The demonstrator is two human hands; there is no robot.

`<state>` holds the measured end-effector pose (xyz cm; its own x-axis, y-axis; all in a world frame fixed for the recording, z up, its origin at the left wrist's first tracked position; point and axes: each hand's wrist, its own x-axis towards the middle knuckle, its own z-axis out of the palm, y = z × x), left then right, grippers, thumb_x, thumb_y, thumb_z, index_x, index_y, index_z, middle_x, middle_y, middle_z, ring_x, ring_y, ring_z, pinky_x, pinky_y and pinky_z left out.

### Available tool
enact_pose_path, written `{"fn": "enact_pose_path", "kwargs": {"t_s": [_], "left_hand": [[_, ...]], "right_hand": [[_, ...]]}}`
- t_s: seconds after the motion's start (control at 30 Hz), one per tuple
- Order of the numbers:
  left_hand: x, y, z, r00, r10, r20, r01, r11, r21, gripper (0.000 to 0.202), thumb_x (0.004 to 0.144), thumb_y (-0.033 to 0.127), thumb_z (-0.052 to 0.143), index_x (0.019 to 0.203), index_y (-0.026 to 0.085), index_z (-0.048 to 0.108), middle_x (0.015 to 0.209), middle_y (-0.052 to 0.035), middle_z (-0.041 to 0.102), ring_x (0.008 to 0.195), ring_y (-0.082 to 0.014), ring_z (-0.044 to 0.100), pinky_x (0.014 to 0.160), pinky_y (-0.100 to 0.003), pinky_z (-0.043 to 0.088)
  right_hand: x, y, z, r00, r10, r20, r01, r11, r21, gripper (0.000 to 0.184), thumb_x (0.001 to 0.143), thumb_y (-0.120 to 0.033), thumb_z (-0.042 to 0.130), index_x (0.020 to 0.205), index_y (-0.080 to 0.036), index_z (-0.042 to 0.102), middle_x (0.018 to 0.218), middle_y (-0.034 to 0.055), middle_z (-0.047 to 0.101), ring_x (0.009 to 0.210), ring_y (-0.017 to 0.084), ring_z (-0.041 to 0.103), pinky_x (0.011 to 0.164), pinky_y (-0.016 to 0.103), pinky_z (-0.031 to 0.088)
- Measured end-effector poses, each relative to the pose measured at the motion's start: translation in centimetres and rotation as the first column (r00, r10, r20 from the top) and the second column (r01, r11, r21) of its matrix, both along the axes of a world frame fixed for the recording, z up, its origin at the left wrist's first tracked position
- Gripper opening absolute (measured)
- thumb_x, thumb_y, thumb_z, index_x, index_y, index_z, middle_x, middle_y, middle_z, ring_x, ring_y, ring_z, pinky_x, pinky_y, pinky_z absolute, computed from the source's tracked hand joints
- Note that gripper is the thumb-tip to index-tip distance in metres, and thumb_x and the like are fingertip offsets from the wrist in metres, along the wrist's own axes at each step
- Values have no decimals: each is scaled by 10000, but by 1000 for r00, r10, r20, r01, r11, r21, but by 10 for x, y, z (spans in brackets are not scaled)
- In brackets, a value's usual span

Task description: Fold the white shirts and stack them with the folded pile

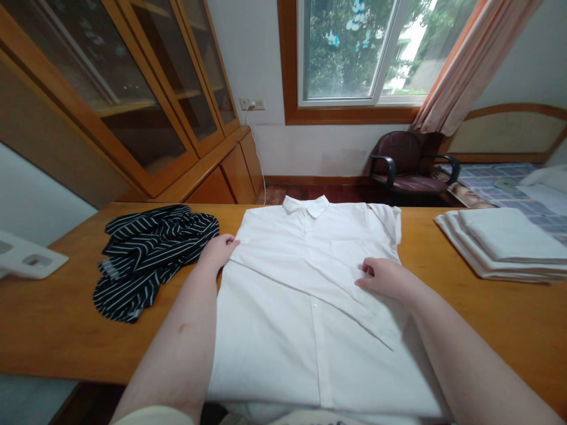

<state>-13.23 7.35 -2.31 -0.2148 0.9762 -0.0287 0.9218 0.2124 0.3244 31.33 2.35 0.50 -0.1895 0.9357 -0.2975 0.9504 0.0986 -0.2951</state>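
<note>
A white collared shirt (305,307) lies flat on the wooden table (57,319), collar away from me, with its left side folded in across the front. My left hand (217,251) grips the folded edge at the shirt's left side, fingers curled round the cloth. On the folded sleeve near the shirt's middle right rests my right hand (383,276), its fingers curled and pinching the fabric.
A crumpled black and white striped garment (150,254) lies left of the shirt. Folded white cloths (505,245) are stacked at the right. A white device (26,257) sits at the left edge. Beyond the table stand a dark armchair (407,165), a glass-door cabinet (146,88) and a bed (522,183).
</note>
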Motion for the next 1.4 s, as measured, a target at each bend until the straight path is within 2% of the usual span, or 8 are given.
{"fn": "enact_pose_path", "kwargs": {"t_s": [0.1, 0.2, 0.4, 0.6, 0.83, 1.03, 1.23, 1.4], "left_hand": [[1, 0, -1, 1000, 26, 6, -26, 1000, 11, 394, 816, 496, 406, 844, 198, 663, 861, -79, 690, 774, -223, 609, 636, -276, 416], [2, 1, -3, 999, 36, 4, -36, 999, 16, 451, 836, 520, 353, 870, 198, 667, 869, -86, 689, 778, -231, 608, 637, -283, 421], [-1, 6, -10, 999, 43, 7, -43, 998, 41, 349, 805, 458, 441, 932, 215, 656, 938, -63, 688, 832, -232, 606, 667, -284, 425], [-1, 6, -11, 1000, 31, 0, -31, 999, 25, 332, 816, 437, 428, 957, 226, 642, 927, -56, 684, 812, -225, 605, 653, -285, 422], [2, 7, -9, 998, 36, -52, -36, 999, -3, 349, 844, 408, 376, 991, 220, 631, 988, -88, 676, 855, -253, 609, 678, -308, 438], [2, 8, -12, 998, 42, -38, -42, 999, -1, 353, 849, 380, 389, 1054, 226, 631, 1041, -84, 675, 914, -260, 612, 736, -320, 452], [-2, 10, -17, 995, 52, 81, -56, 997, 58, 437, 842, 336, 437, 1252, 234, 549, 1160, -76, 642, 1021, -245, 596, 842, -311, 452], [0, 26, -21, 953, 157, 258, -191, 975, 111, 427, 823, 400, 486, 1149, 164, 624, 1168, -105, 637, 1069, -245, 588, 893, -296, 446]], "right_hand": [[-15, -12, 9, 981, 193, -27, -182, 955, 232, 274, 757, -437, 583, 895, -202, 609, 931, 69, 640, 858, 204, 572, 719, 270, 384], [-34, -30, 13, 914, 394, -94, -387, 918, 85, 227, 718, -434, 632, 788, -220, 598, 793, 18, 626, 699, 156, 545, 621, 240, 354], [-53, -45, 6, 890, 455, -38, -452, 889, 71, 144, 767, -216, 499, 838, -218, 625, 811, 38, 649, 698, 159, 555, 599, 239, 318], [-52, -47, 6, 849, 526, -51, -522, 850, 76, 152, 716, -174, 493, 772, -219, 628, 712, 24, 638, 619, 144, 522, 568, 236, 304], [-49, -44, 9, 827, 520, -212, -539, 841, -41, 197, 782, -307, 508, 653, -199, 610, 600, -15, 580, 540, 104, 439, 536, 224, 292], [-45, -31, -2, 903, 387, -187, -379, 922, 78, 206, 845, -325, 453, 838, -213, 626, 748, 12, 639, 645, 129, 512, 592, 235, 318], [-45, -25, -14, 923, 359, -140, -353, 933, 69, 198, 837, -390, 490, 789, -225, 589, 731, -1, 633, 637, 134, 517, 573, 237, 304], [-43, -26, -12, 918, 363, -159, -355, 932, 76, 210, 841, -402, 489, 771, -226, 580, 710, -10, 625, 619, 126, 507, 560, 234, 291]]}}
